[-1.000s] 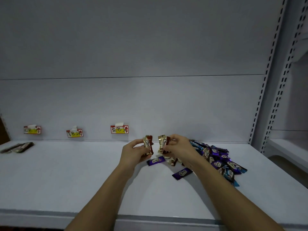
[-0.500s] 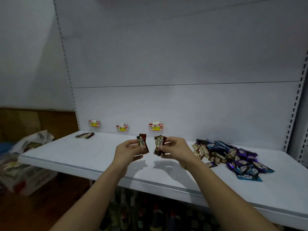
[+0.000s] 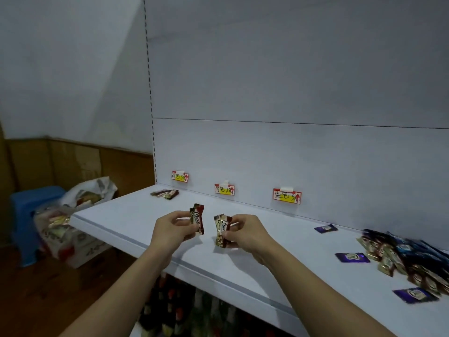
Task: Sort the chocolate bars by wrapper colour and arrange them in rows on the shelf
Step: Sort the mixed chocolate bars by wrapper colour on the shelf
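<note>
Above the shelf's (image 3: 136, 216) front edge, the left hand (image 3: 171, 231) pinches one brown bar (image 3: 198, 218) upright and the right hand (image 3: 245, 233) pinches another brown bar (image 3: 222, 231). Three purple bars (image 3: 352, 257) lie loose beside the mixed pile (image 3: 410, 259) at the right end. Three labels (image 3: 286, 196) line the back edge; a few brown bars (image 3: 165, 193) lie in the back-left corner.

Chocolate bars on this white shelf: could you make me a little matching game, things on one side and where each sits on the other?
Things:
1. brown-and-gold wrapped chocolate bar
2. small group of brown-wrapped bars
3. mixed heap of blue, purple and gold bars
4. blue plastic stool

Places:
A. right end of the white shelf
B. pinched in the left hand
C. on the floor, left of the shelf
D. far left corner of the shelf, under the leftmost label

Pairs: 1-B, 2-D, 3-A, 4-C
</note>
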Tool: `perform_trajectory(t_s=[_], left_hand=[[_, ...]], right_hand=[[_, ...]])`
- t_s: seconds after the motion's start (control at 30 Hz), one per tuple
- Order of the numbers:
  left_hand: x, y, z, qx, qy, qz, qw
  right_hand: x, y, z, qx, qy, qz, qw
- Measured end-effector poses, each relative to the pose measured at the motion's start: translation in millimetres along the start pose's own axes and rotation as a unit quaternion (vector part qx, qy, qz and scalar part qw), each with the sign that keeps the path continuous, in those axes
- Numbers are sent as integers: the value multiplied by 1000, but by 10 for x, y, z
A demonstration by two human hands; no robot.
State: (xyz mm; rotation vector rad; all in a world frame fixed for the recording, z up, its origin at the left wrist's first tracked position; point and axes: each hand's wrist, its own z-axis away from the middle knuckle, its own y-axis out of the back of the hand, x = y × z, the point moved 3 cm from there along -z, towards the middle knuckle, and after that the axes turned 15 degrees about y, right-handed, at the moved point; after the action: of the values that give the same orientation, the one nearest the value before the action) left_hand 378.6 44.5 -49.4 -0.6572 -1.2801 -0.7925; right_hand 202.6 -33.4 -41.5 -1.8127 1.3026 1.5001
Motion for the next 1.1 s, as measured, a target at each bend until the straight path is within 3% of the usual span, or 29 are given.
perform_trajectory(t_s=[0.23,0.57,0.77,0.93,1.1], left_hand=[[108,705,-1141,78,-8,-50,996],[214,1119,-2547,167,2,-154,974],[294,1037,-3002,166,-28,-265,949],[290,962,-3172,159,-53,-330,929],[282,974,-3235,192,-71,-368,907]], right_hand=[[467,-742,-1208,14,-16,4,1000],[943,-1354,-2584,64,1,103,993],[1089,-1522,-2931,65,5,173,983],[1118,-1571,-3076,18,47,239,970],[1064,-1527,-3057,2,80,269,960]])
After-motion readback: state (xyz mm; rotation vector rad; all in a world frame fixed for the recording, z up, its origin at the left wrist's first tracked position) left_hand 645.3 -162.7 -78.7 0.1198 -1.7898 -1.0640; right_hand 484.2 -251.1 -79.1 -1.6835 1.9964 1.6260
